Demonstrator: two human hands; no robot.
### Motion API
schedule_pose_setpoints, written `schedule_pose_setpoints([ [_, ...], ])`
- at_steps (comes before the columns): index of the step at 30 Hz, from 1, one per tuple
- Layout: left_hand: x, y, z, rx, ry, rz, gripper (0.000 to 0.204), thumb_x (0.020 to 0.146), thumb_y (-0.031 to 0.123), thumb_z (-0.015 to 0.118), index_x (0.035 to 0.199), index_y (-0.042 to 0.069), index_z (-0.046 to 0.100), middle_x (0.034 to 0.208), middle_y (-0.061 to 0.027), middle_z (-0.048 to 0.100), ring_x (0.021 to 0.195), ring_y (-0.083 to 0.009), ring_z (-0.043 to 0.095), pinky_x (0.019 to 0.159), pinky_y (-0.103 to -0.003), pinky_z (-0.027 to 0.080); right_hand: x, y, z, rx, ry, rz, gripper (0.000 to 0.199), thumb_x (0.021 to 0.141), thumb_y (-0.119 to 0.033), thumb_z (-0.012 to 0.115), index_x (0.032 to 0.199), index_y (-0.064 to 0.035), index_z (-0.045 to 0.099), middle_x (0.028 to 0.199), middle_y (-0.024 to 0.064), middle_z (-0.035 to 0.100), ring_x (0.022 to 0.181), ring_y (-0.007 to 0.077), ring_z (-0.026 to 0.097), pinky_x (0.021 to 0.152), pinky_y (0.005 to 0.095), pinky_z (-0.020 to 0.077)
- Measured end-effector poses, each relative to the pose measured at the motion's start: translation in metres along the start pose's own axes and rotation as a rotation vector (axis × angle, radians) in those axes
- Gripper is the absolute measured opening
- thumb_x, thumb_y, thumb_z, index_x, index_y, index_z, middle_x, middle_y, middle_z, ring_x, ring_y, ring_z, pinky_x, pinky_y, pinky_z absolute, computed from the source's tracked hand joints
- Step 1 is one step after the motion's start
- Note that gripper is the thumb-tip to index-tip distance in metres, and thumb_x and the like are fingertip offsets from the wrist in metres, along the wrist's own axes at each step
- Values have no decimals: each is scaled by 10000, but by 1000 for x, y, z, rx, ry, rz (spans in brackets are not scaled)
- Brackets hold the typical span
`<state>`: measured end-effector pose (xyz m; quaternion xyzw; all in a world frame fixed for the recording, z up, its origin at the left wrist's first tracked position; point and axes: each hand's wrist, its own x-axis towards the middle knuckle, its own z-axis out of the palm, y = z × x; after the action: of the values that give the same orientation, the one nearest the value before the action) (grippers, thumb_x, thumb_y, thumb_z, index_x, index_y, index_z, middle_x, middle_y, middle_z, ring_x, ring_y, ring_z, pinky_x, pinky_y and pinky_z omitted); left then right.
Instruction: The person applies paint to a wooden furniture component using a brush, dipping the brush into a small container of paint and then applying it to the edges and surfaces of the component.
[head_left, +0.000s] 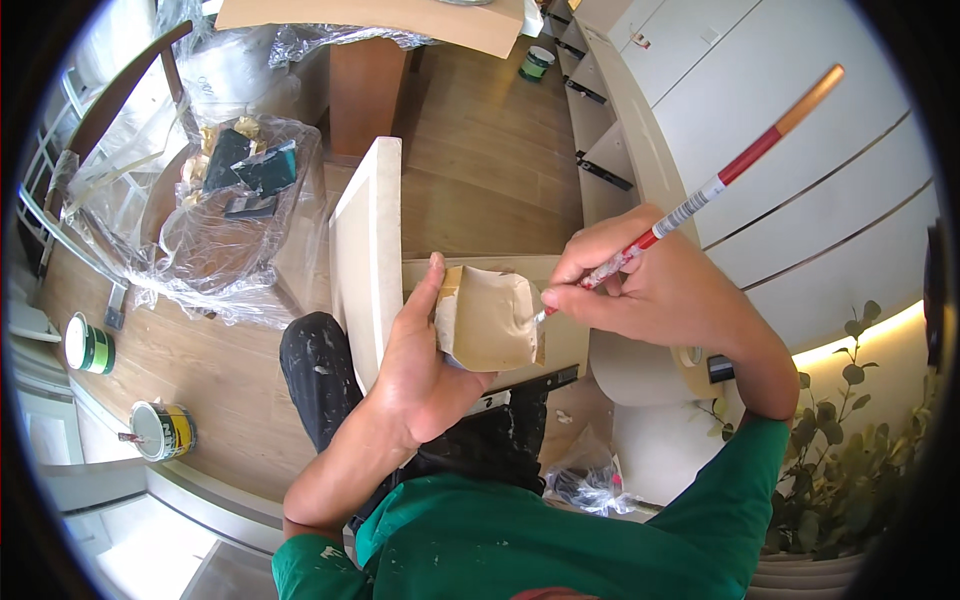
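My left hand [422, 392] cups a small cut-down carton [451, 318] from below, its thumb up along the left side. Cream-coloured paint coats the inside of the carton. In my right hand [650, 285] is a long thin paintbrush [708, 197] with a red, white and gold handle, pinched low near its tip. The brush tip reaches the carton's right side, at the paint. Beneath both hands lies a drawer [366, 250] with a pale front panel, close to my knees.
A plastic-wrapped chair [290, 275] bearing scraps stands at left. Two paint cans, one green-white [92, 345] and one yellow-black [165, 432], sit on the wooden floor. Another can [537, 64] is farther off. A cabinet with drawer runners [604, 175] and a leafy plant [850, 440] are at right.
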<state>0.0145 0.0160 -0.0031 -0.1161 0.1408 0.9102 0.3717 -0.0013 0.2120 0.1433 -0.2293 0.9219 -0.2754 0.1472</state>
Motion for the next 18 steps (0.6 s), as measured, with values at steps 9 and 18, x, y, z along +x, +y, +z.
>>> schedule_pose_setpoints([
  [9, -3, 2, 2, -16, -55, 3, 652, 1110, 627, 424, 1454, 90, 559, 1462, -90, 611, 1399, -251, 546, 1214, -495, 381, 1, 13, 1, 112, 203, -29, 69, 935, -86, 793, 917, -20, 803, 753, 13, 691, 622, 67, 533, 555, 261, 390],
  [18, -1, 2, -1, -65, -37, -6, 624, 1110, 605, 438, 1445, 103, 598, 1407, -84, 660, 1300, -256, 625, 1125, -458, 483, -6, 23, 5, 50, 177, -91, 71, 950, -61, 774, 958, 4, 801, 823, 54, 741, 673, 91, 610, 593, 265, 445],
])
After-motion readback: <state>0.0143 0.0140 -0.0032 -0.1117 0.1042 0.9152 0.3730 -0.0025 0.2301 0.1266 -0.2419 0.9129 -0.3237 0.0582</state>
